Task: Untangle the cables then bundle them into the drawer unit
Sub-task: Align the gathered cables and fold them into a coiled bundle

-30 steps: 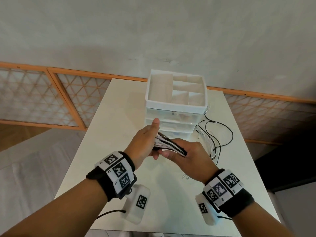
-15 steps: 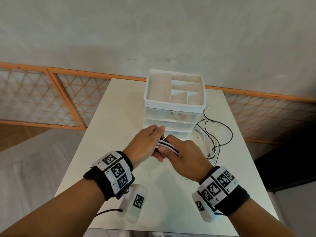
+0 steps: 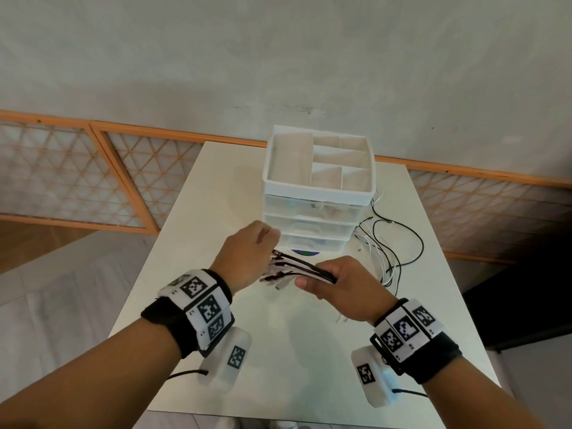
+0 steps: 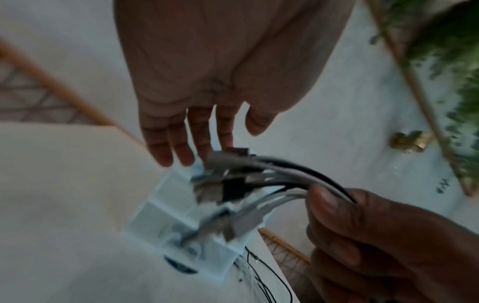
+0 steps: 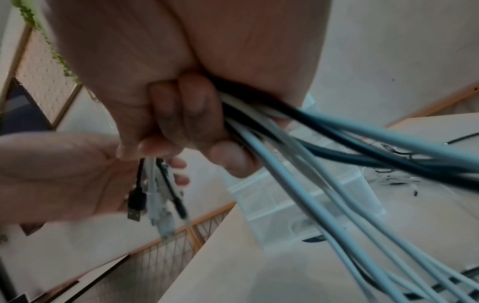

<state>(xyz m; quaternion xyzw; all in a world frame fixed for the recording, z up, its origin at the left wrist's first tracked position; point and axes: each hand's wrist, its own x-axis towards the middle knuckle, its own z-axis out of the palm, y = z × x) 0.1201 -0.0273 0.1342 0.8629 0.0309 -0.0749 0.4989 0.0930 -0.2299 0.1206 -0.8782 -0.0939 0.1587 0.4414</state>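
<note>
My right hand grips a bundle of white and black cables above the table, fingers curled round it. The plug ends stick out to the left of the fist. My left hand is held with straight fingers against those ends, its fingertips at the plugs, gripping nothing. The long cable tails run from the fist down to a loose tangle on the table's right side. The clear three-drawer unit stands just behind the hands with all drawers closed.
A white divided tray tops the drawer unit. A dark blue oval mark lies on the white table in front of the unit. The table is narrow, with edges close on the left and right. An orange-framed lattice panel runs along the wall.
My hands, pressed together half a second ago, have come apart. The right fist has slid to the right along the bundle, so more of the plug ends show. The left hand has risen slightly.
</note>
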